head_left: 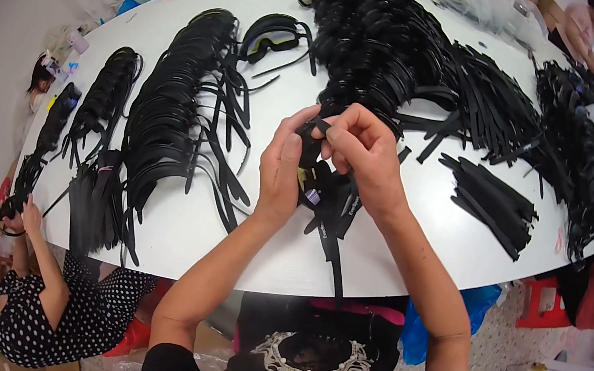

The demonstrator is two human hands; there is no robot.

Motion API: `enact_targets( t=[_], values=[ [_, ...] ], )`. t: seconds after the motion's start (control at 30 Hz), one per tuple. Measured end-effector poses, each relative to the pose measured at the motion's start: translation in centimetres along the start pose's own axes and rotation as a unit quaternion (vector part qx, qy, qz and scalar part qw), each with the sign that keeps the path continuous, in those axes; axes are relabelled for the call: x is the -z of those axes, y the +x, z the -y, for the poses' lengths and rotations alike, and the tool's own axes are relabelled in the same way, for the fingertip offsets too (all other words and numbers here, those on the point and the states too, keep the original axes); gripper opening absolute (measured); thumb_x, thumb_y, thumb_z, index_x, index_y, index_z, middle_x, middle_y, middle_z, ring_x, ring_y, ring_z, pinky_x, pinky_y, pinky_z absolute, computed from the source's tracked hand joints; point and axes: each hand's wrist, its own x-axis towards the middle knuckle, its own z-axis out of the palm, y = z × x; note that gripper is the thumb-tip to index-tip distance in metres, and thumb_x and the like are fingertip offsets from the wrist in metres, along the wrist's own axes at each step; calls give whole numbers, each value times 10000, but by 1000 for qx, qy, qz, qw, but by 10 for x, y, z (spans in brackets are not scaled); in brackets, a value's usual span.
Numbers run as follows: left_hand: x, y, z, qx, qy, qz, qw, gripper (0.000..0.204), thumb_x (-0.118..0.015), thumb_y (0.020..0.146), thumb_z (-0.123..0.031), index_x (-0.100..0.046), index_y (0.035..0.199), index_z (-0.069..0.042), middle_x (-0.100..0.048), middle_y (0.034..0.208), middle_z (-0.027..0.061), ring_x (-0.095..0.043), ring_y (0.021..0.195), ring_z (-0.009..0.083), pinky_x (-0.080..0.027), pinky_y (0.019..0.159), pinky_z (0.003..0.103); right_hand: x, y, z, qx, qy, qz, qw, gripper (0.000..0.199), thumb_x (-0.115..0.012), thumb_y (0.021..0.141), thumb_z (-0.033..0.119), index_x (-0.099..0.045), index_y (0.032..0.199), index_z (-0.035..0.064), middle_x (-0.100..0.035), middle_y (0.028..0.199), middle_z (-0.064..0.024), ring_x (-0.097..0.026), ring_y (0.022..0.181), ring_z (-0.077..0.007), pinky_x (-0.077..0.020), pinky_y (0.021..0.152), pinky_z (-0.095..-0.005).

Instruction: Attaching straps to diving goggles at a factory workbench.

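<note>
Near the table's front edge I hold a pair of black goggles (312, 190) with a shiny yellowish lens, partly hidden by my fingers. My left hand (283, 167) is closed round one side of the frame. The fingers of my right hand (364, 152) pinch a black strap end (319, 123) at the top of the goggles, close to my left fingertips. Loose black straps (339, 223) hang below the goggles over the white table. Just beyond my hands starts a long overlapping pile of goggles (365, 46).
Rows of goggles (181, 101) lie at the left, beside a single pair (271, 39). Bundles of black straps (489, 206) lie at the right on the white table (414, 242). A person in a dotted dress (64, 311) works at the left; others sit at the far right.
</note>
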Motion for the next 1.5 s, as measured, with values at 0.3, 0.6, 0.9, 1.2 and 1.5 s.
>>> enact_targets(
  t=[0.3, 0.6, 0.9, 1.2, 1.5],
  values=[
    [6, 2, 6, -40, 32, -6, 999, 548, -388, 1110, -422, -551, 1432, -9, -555, 1270, 128, -549, 1201, 219, -410, 1057, 331, -10, 4, -18, -31, 49, -15, 998, 102, -638, 959, 84, -571, 913, 23, -650, 862, -49, -703, 782, -128, -603, 727, -265],
    [7, 0, 9, -44, 18, 0, 999, 559, -386, 1110, -437, -548, 1440, -15, -544, 1277, 119, -544, 1157, 186, -424, 1014, 300, -6, 2, -27, -49, 112, -1, 992, 150, -636, 1010, 175, -573, 960, 48, -655, 893, -46, -696, 782, -117, -595, 745, -262],
    [6, 1, 2, -33, 40, 2, 999, 458, -517, 1086, -344, -593, 1382, -2, -612, 1222, 112, -620, 1022, 187, -492, 933, 307, -9, 3, -11, -9, -43, -72, 996, 165, -733, 963, 150, -673, 858, 37, -678, 769, 4, -662, 726, -79, -503, 708, -191],
    [7, 8, -14, 81, 34, 139, 986, 407, -634, 1005, -280, -662, 1281, 17, -712, 1166, 118, -656, 1045, 187, -496, 953, 300, 24, -5, 12, 6, -151, -37, 988, 114, -793, 858, 62, -708, 927, 33, -613, 799, 42, -505, 737, -32, -406, 677, -188],
    [-5, 22, -29, 276, -69, 186, 940, 349, -516, 1042, -247, -706, 1200, 0, -710, 1007, 33, -619, 902, 63, -499, 819, 220, 49, 16, 12, -14, -183, -79, 980, 148, -759, 912, 176, -675, 859, 66, -632, 818, 57, -531, 760, -26, -413, 689, -210]
  ],
)
